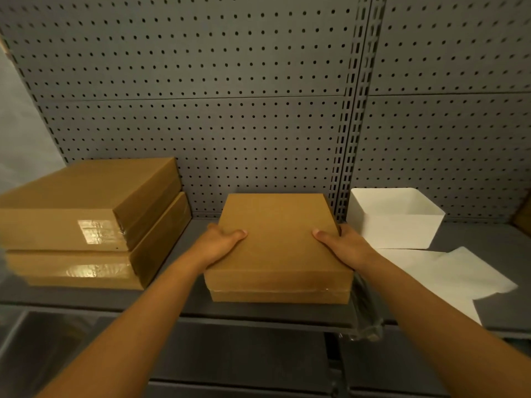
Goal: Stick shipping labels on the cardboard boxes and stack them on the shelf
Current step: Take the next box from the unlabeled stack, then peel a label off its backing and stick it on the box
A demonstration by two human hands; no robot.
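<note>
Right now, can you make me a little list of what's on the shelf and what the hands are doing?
held box: brown box in the middle of the shelf, no label visible on top
left hand: grips the box's left side, thumb on top
right hand: grips the box's right side, thumb on top
stack: two taped boxes at left, apart from the held box
bin: white bin at right
sheets: white paper in front of the bin

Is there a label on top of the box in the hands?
No: the box, gripped by the left hand and right hand, shows a bare brown top.
</note>
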